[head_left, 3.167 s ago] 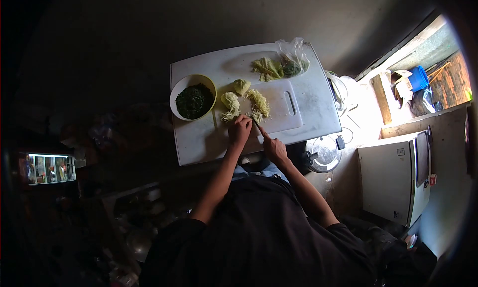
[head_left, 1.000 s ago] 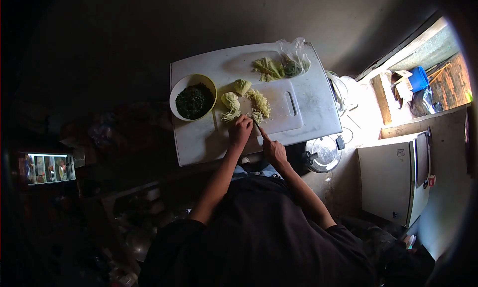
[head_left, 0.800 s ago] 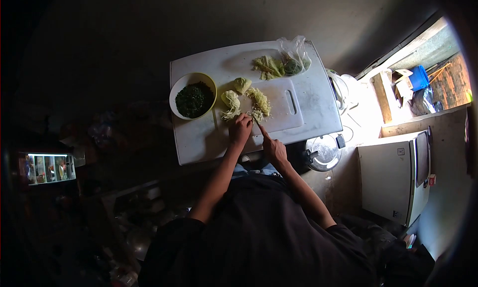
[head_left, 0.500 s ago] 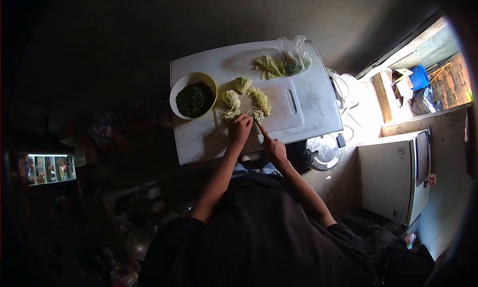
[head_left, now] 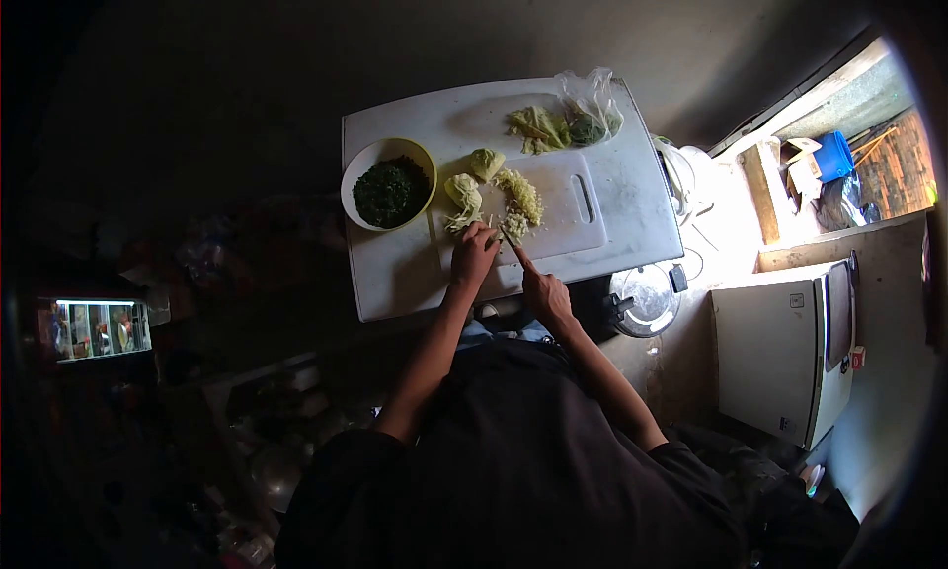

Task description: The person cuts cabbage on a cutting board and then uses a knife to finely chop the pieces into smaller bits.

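Observation:
My right hand (head_left: 545, 294) is closed round a knife (head_left: 509, 240), its blade pointing up and left over the near part of a white cutting board (head_left: 568, 228). Close to the blade, my left hand (head_left: 475, 253) has its fingers bent together on a small pale piece, mostly hidden under the fingertips. Finely chopped pale cabbage (head_left: 521, 202) forms a curved heap on the board. Left of the heap lie a partly cut cabbage piece (head_left: 463, 193) with shreds below it and another cabbage chunk (head_left: 486, 163).
A bowl of chopped dark greens (head_left: 392, 192) stands on the table's left side. Loose leaves (head_left: 539, 128) and a clear plastic bag (head_left: 592, 110) lie at the back. Beyond the table's right front edge are a round metal lid (head_left: 647, 302) and a white fridge (head_left: 765, 357).
The table and its contents appear shifted slightly up and right in view. The knife blade has tilted a little further left, and both hands stay close together at the board.

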`<state>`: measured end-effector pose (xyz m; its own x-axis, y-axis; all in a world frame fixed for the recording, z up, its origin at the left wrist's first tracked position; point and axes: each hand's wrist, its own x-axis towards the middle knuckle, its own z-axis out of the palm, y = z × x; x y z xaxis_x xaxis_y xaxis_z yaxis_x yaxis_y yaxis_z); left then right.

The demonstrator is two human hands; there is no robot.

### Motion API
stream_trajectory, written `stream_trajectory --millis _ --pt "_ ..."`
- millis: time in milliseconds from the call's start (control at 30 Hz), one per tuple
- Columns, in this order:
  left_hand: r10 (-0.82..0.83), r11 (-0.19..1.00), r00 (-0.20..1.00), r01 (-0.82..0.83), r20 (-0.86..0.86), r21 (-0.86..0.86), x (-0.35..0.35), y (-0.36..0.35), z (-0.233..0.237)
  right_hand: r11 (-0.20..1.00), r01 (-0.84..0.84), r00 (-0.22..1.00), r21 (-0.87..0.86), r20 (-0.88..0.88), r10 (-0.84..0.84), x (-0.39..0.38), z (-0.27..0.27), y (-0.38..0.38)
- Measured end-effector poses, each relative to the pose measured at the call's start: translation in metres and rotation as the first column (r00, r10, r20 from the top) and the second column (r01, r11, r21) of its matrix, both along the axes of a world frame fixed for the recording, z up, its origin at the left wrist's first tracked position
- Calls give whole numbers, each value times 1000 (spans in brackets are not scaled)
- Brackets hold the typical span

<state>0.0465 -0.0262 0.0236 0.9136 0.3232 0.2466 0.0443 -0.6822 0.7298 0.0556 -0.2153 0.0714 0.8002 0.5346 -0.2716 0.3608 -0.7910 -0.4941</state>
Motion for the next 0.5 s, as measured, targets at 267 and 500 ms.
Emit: stream_trajectory --millis 267,500 --pt "22 1000 999 -21 48 -20 3 -2 -4 1000 14 1000 -17 9 -14 -3 1 -3" --pt "121 993 989 -120 -84 17 18 6 -12 999 35 999 6 9 -35 -6 -12 -7"
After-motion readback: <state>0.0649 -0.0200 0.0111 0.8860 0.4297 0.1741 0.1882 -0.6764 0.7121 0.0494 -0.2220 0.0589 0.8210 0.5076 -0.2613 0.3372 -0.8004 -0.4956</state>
